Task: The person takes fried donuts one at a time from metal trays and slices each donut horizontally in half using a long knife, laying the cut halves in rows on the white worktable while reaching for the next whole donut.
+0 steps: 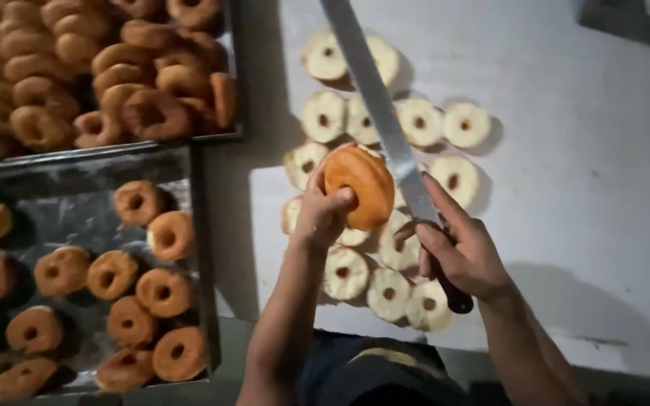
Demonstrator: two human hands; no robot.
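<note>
- Standing on edge in the left hand (323, 214), a golden-brown doughnut (360, 186) is being held above the white table (581, 195), fingers wrapped round its near rim and thumb pressing its side.
- Gripping a dark handle, the right hand (464, 256) is clenching a long knife (385, 120), forefinger lying along the blade's base; the blade is running up past the doughnut's right side, touching or just beside it, and whether it has entered the crumb I cannot tell.
- Lying cut face up on the table around and beneath the held doughnut, a spread of pale doughnut halves (389, 293) is showing that a good many are already split.
- Sitting to the left, a near metal tray (201, 248) is holding whole brown doughnuts (112, 274) in loose rows, seemingly still uncut.
- Resting behind it, a far tray (236, 90) is piled with more whole ones, so much of the batch seems to be left.
</note>
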